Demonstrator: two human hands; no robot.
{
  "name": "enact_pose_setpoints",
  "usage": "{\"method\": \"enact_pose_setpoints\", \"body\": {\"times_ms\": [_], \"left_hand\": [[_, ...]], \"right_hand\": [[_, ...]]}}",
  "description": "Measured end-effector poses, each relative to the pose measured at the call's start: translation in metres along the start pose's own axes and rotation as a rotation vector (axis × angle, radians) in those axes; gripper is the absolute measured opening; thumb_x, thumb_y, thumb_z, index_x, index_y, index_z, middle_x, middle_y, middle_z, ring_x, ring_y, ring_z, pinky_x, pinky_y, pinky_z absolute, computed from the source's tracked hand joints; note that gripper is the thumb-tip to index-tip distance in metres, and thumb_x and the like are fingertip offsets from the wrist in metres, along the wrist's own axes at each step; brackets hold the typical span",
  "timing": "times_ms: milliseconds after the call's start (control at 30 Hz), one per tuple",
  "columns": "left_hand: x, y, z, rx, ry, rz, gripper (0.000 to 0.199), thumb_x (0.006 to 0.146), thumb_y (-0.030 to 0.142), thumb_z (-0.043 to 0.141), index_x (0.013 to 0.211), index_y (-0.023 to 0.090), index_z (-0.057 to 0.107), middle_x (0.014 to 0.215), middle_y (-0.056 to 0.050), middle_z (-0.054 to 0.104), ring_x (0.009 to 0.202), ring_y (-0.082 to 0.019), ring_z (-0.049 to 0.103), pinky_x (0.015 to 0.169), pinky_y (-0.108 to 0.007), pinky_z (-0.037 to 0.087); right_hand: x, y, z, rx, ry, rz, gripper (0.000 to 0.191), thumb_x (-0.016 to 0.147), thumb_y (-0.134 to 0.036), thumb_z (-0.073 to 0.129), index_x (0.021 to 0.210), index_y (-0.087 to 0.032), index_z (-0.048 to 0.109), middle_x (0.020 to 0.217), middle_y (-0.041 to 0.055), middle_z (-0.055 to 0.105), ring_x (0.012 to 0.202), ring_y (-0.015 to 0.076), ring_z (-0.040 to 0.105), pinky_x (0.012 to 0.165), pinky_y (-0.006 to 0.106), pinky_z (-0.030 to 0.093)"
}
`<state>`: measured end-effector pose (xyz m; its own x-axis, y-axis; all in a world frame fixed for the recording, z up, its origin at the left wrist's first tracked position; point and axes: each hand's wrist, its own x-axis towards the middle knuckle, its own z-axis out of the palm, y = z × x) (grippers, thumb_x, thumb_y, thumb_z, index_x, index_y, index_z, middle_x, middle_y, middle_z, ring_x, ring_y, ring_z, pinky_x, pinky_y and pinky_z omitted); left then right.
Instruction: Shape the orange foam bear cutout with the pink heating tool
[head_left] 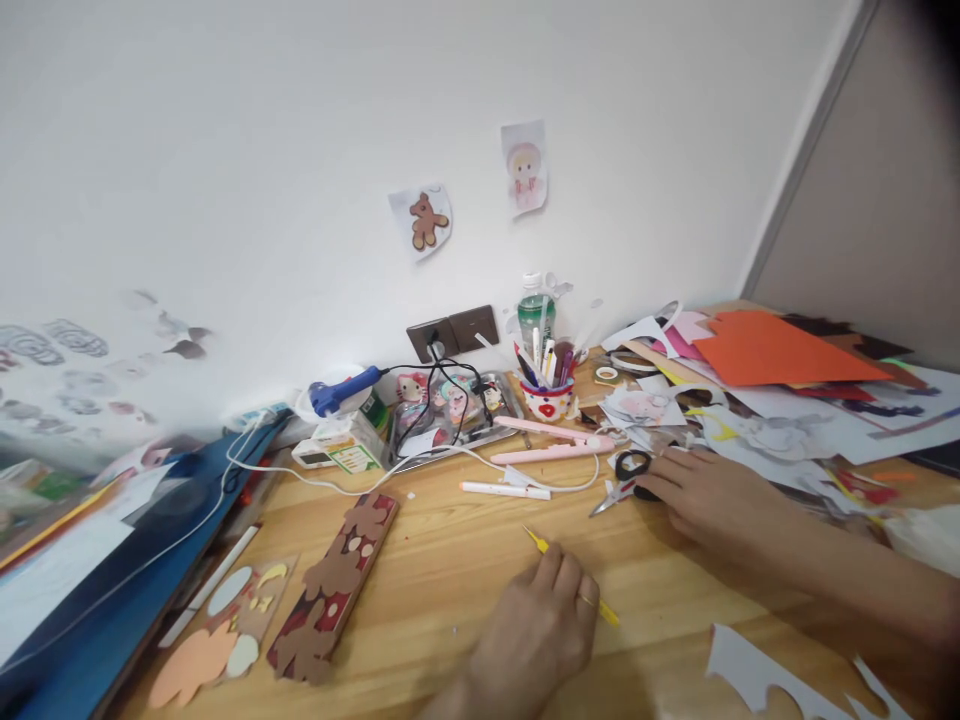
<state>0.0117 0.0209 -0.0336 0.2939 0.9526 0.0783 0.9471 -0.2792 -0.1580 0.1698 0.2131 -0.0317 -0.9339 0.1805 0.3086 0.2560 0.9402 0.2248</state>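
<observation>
My left hand is low in the middle, its fingers closed around a thin yellow pointed tool. The tool's tip shows beyond the knuckles and its other end comes out to the right. Farther forward and right, my right hand has its fingers curled over the handle of a pair of scissors on the table. One black loop is visible beside the fingertips; the other is partly hidden. A white marker and a pink flat iron lie to the left of the scissors.
A brown box with bear cutouts and loose paper shapes lie left. Behind stand a pen cup, a bottle, a tray of trinkets and a blue glue gun. Coloured paper piles up right; white scraps lie front right.
</observation>
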Motion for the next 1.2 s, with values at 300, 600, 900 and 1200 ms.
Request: {"method": "enact_pose_setpoints", "body": {"times_ms": [300,600,900,1200], "left_hand": [[-0.004,-0.003,-0.007,-0.105,-0.105,-0.159,0.020,0.080,0.013,0.036,0.097,0.011,0.045,0.098,-0.010,0.051,0.092,-0.020,0.046,0.068,-0.027,0.046],[0.004,-0.010,-0.006,-0.132,-0.124,-0.226,0.015,0.076,0.008,0.040,0.088,0.014,0.048,0.087,-0.006,0.052,0.084,-0.019,0.047,0.070,-0.032,0.044],[-0.004,-0.016,0.002,-0.125,-0.066,-0.257,0.019,0.074,0.003,0.039,0.083,0.016,0.050,0.087,-0.004,0.052,0.081,-0.017,0.049,0.065,-0.027,0.044],[-0.003,-0.013,0.006,-0.092,-0.030,-0.277,0.016,0.073,0.005,0.042,0.079,0.017,0.050,0.084,-0.003,0.054,0.079,-0.018,0.048,0.064,-0.030,0.044]], "right_hand": [[-0.062,-0.032,0.001,0.062,-0.092,0.107,0.061,0.072,-0.051,0.042,0.126,-0.025,0.029,0.129,0.0050,0.034,0.111,0.0293,0.037,0.082,0.044,0.039],[-0.070,-0.021,0.000,-0.085,-0.018,0.084,0.063,0.070,-0.055,0.043,0.124,-0.024,0.034,0.130,0.0091,0.031,0.114,0.0310,0.031,0.087,0.049,0.030],[-0.030,0.001,-0.013,-0.056,-0.062,0.182,0.041,0.075,-0.047,0.044,0.099,-0.015,0.056,0.100,0.0097,0.059,0.094,0.0243,0.050,0.082,0.039,0.037],[0.037,-0.004,-0.028,0.140,-0.061,0.254,0.017,0.079,-0.023,0.045,0.092,-0.017,0.054,0.089,0.0054,0.059,0.087,0.0197,0.051,0.072,0.031,0.039]]}}
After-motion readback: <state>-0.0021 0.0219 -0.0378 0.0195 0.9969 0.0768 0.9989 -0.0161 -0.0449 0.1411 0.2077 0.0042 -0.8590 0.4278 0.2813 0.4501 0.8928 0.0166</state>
